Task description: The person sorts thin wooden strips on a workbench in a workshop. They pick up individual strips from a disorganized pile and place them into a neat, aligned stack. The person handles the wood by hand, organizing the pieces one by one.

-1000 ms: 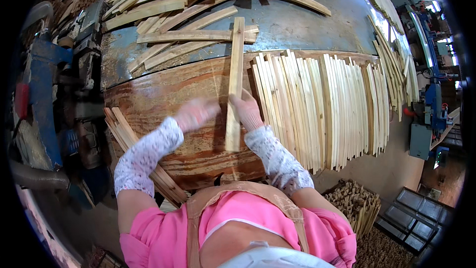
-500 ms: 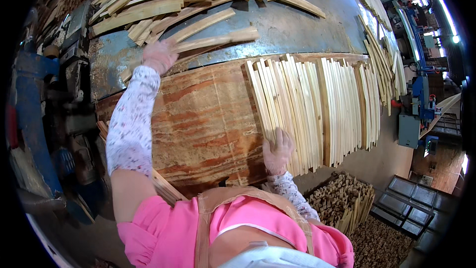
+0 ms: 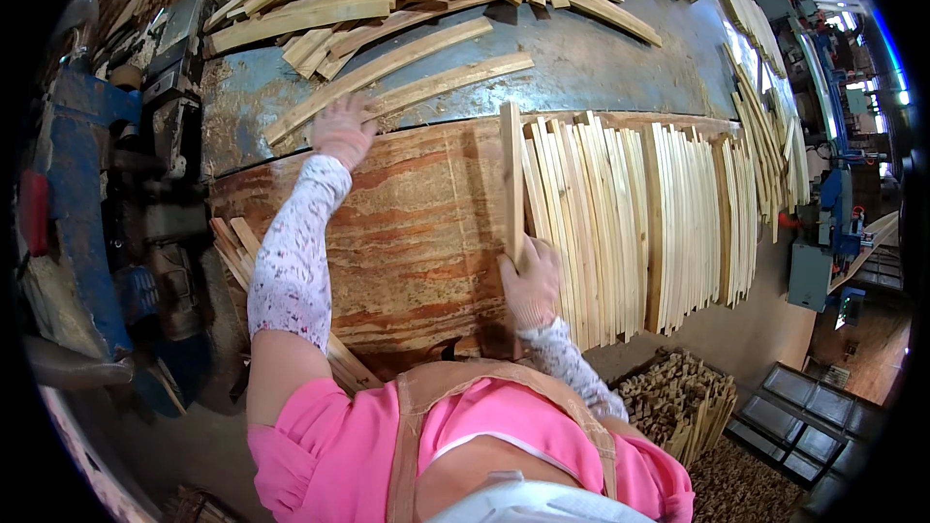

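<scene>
A flat wooden strip (image 3: 511, 169) stands at the left end of a tight row of pale wooden strips (image 3: 601, 223). My right hand (image 3: 533, 283), gloved, is closed around its near end. Over at the left, my left hand (image 3: 345, 132), also gloved, has its fingers apart at the back edge of the brown wooden board (image 3: 407, 232). Its fingertips lie at a loose curved strip (image 3: 387, 76) and the near end of another strip (image 3: 450, 83); I see no grip on either.
A jumbled pile of strips (image 3: 320, 15) covers the back left of the blue-grey metal table (image 3: 601, 77). Blue machinery (image 3: 82, 194) stands at the left. Bundled wood pieces (image 3: 678, 397) are on the floor at right. More strips (image 3: 354, 368) lie by my left elbow.
The strip at my right hand now stands apart from the row, its far end sticking out beyond the others. My left hand has shifted slightly at the strip ends. The whole view has shifted a little.
</scene>
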`<state>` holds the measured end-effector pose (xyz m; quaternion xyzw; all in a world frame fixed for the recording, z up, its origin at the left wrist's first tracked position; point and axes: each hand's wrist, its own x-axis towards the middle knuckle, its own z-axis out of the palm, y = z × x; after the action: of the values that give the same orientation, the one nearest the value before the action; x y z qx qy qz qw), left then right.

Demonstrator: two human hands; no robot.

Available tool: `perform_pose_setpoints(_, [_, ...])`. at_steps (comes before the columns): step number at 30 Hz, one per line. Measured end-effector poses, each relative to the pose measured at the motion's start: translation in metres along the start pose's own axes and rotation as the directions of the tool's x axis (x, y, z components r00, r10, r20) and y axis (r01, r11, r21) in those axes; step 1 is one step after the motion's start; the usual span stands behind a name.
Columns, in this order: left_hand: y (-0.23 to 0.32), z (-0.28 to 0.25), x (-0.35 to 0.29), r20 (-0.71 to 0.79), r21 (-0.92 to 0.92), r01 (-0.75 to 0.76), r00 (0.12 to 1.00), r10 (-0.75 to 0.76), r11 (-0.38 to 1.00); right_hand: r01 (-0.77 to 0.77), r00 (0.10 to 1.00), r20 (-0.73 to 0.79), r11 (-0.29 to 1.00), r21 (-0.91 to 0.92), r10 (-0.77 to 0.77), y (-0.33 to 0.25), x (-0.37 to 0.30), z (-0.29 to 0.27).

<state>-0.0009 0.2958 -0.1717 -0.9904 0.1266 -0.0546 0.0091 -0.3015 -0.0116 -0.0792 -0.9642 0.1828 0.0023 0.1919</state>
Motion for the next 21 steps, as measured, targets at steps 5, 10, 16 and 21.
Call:
perform_pose_setpoints(5, [-0.007, -0.031, 0.029, 0.184, -0.18, -0.136, 0.968, 0.169, 0.974, 0.122, 0.942, -0.275, 0.96, -0.254, -0.192, 0.07, -0.026, 0.019])
perform_pose_setpoints(10, [0.071, -0.089, -0.054, 0.711, -0.636, 0.768, 0.623, 0.327, -0.079, -0.036, 0.988, -0.098, 0.802, 0.596, 0.118, -0.007, 0.033, 0.018])
perform_pose_setpoints(16, [0.094, -0.087, -0.093, 0.564, -0.82, 0.3, 0.573, 0.595, 0.487, -0.572, 0.807, 0.554, 0.504, 0.647, 0.204, -0.062, 0.104, 0.049])
perform_pose_setpoints(21, [-0.051, -0.014, -0.006, 0.024, -0.164, 0.151, 0.989, -0.149, 0.975, -0.049, 0.999, -0.001, 0.971, 0.234, 0.05, -0.024, 0.01, 0.014])
